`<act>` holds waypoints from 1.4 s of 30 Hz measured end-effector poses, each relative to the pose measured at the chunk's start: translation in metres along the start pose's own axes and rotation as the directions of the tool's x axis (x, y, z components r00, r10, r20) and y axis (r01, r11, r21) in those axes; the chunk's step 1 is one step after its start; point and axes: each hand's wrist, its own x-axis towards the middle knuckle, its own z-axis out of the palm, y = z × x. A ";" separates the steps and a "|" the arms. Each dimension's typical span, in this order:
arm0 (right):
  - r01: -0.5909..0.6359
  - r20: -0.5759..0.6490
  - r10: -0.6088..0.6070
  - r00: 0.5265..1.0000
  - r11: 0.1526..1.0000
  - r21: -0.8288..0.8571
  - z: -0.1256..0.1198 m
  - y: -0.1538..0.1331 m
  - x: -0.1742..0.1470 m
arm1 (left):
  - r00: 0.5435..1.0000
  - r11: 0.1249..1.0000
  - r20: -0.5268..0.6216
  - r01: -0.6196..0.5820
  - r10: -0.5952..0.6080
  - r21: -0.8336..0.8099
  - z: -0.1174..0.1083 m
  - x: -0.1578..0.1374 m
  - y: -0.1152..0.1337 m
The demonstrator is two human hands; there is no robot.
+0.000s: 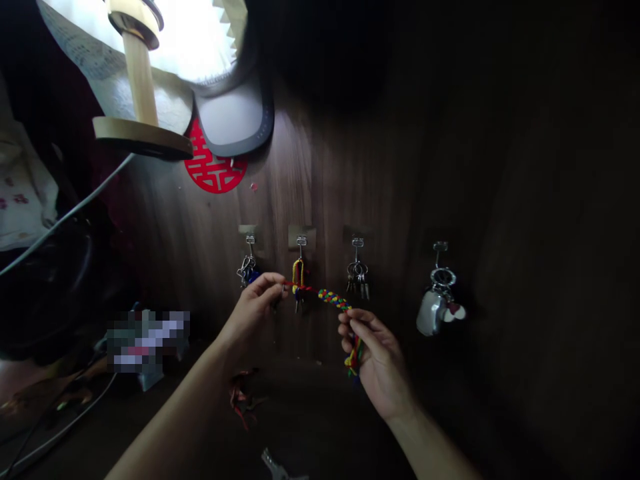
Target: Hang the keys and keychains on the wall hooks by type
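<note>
A braided cord [334, 299] of red, yellow, green and blue strands stretches between my two hands. My left hand [260, 293] pinches its thin red end, fingers closed, with a small dark item partly hidden at the fingertips. The braid's thick end is gripped by my right hand [375, 353], and loose coloured ends hang below those fingers. Behind the red strand, a yellow and red looped cord [298, 273] with a key below it hangs from a wall hook [301, 241]. Just beyond my left fingers hangs a bunch of keys [246, 268].
Further right hang a key bunch [357, 275] and a ring with a metal tag [433, 312]. A lit lamp and a wooden spool [140, 80] stand upper left, near a red paper-cut [216, 167]. Red thread scraps [243, 400] and a metallic tool [277, 465] lie below.
</note>
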 end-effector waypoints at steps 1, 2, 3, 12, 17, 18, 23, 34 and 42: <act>0.013 0.011 -0.013 1.000 1.000 -0.007 0.004 -0.002 0.002 | 0.999 0.999 -0.001 -0.038 0.038 0.035 0.002 0.008 0.005; 0.027 0.029 -0.027 0.999 0.999 -0.017 0.008 -0.003 0.003 | 0.997 0.995 -0.006 -0.073 0.073 0.071 0.003 0.015 0.008; 0.041 0.053 -0.039 0.998 0.999 -0.028 0.011 -0.005 0.004 | 0.994 0.988 -0.013 -0.108 0.110 0.106 0.004 0.023 0.011; 0.078 0.225 -0.062 0.972 0.995 -0.064 0.027 -0.002 0.021 | 0.940 0.926 -0.148 -0.259 0.307 0.276 0.009 0.067 0.007; 0.039 0.212 -0.024 0.977 0.997 -0.067 0.022 0.007 0.030 | 0.908 0.890 -0.192 -0.291 0.373 0.351 0.007 0.065 -0.007; 0.033 0.212 -0.018 0.977 0.997 -0.068 0.020 0.010 0.031 | 0.901 0.881 -0.199 -0.295 0.385 0.370 0.007 0.063 -0.011; -0.016 0.226 0.039 0.973 0.995 -0.103 0.016 0.021 0.028 | 0.885 0.850 -0.221 -0.282 0.409 0.446 0.002 0.050 -0.032; -0.170 0.113 0.187 0.976 0.975 -0.141 0.000 0.048 0.018 | 0.941 0.880 -0.116 -0.245 0.316 0.408 0.007 0.018 -0.063; -0.181 0.138 0.211 0.968 0.962 -0.205 -0.017 0.050 0.002 | 0.977 0.953 -0.107 -0.148 0.182 0.265 -0.002 -0.010 -0.078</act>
